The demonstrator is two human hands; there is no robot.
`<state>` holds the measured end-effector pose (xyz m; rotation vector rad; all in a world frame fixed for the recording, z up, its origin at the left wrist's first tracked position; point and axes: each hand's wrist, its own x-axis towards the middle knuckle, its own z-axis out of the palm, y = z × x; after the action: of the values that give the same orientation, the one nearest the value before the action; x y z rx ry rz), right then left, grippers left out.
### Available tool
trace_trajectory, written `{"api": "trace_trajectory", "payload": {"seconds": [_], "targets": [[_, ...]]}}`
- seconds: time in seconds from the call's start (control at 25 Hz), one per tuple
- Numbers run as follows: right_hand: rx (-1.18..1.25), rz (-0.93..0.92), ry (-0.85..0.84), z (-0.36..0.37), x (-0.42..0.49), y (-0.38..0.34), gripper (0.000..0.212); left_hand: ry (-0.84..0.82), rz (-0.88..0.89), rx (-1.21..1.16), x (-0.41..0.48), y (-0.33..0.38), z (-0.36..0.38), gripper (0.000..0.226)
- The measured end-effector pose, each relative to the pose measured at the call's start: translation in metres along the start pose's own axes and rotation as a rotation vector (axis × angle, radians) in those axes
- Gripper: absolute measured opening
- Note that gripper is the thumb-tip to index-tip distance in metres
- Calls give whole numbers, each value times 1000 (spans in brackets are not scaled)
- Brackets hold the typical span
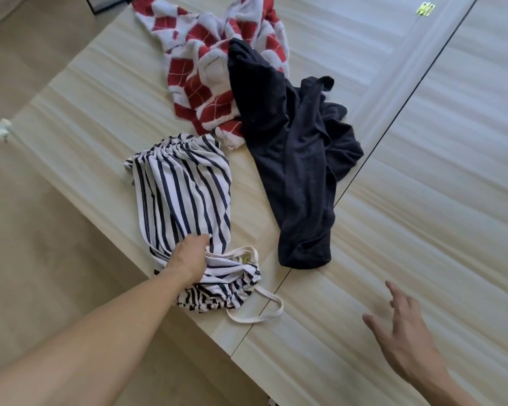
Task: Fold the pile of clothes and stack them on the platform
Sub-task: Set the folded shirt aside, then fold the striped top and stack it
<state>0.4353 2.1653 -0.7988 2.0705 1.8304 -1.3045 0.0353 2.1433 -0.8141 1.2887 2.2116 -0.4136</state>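
Observation:
Three garments lie crumpled on a pale wooden platform (423, 200). A white garment with navy stripes (182, 194) and cream straps lies nearest, by the platform's left edge. My left hand (189, 254) presses into its lower part with fingers curled into the cloth. A dark navy garment (291, 159) stretches down the middle. A red and white argyle knit (206, 60) lies at the back, partly under the navy one. My right hand (402, 332) hovers over bare wood at the lower right, fingers spread, holding nothing.
A dark seam (393, 124) runs diagonally across the platform, past the navy garment's right side. A small yellow-green object (425, 8) lies at the far back right. Beige floor (27, 230) lies left of the platform edge, with a small white fitting (2, 130) there.

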Motion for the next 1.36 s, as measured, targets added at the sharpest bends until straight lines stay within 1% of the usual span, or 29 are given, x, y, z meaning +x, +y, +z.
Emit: {"api": "trace_trajectory", "payload": {"seconds": [0.08,0.12,0.16,0.24,0.32,0.36,0.48,0.52,0.56,0.6,0.68,0.72,0.76,0.88,1.0,1.08,1.16,1.2,1.28,1.36], "targets": [[28,-24,-8,-6,-12,-8,78,-45,67,-124,-9,9,-19,44],[51,-43,-10,-15,-19,-17,78,-38,107,-172,-19,19,-33,42],[79,-68,-15,-23,-26,-28,78,-5,147,-206,-32,32,-48,40],[162,-134,-36,-46,-49,-57,78,117,223,-299,-70,60,-93,39],[253,-230,-66,-88,-80,-96,78,235,311,-442,-113,89,-148,41],[277,-286,-103,-106,-93,-115,78,248,337,-493,-134,101,-172,37],[274,-445,-173,-182,-140,-167,88,195,457,-542,-202,154,-249,30],[247,-472,-166,-216,-160,-180,89,167,507,-544,-229,178,-276,23],[226,-487,-151,-247,-179,-189,84,146,565,-546,-256,200,-298,18],[214,-504,-115,-282,-199,-196,73,133,620,-562,-284,224,-326,15],[244,-536,-11,-353,-242,-203,42,131,731,-613,-339,264,-379,15],[257,-553,57,-393,-269,-206,32,147,777,-620,-370,282,-409,15],[265,-578,120,-428,-295,-208,28,172,807,-622,-398,297,-436,15],[355,-669,323,-534,-378,-219,28,263,929,-580,-480,340,-522,25],[482,-768,483,-631,-456,-239,41,438,1090,-490,-565,383,-596,26],[500,-838,622,-686,-502,-252,48,676,1156,-454,-618,401,-645,24],[469,-908,769,-730,-542,-263,48,938,1200,-472,-657,407,-690,22],[439,-931,852,-747,-558,-266,48,1019,1216,-487,-670,408,-710,21],[349,-948,1001,-773,-584,-270,43,1093,1242,-482,-689,412,-738,20],[273,-966,1099,-784,-600,-271,35,1094,1250,-475,-704,418,-750,22]]}}
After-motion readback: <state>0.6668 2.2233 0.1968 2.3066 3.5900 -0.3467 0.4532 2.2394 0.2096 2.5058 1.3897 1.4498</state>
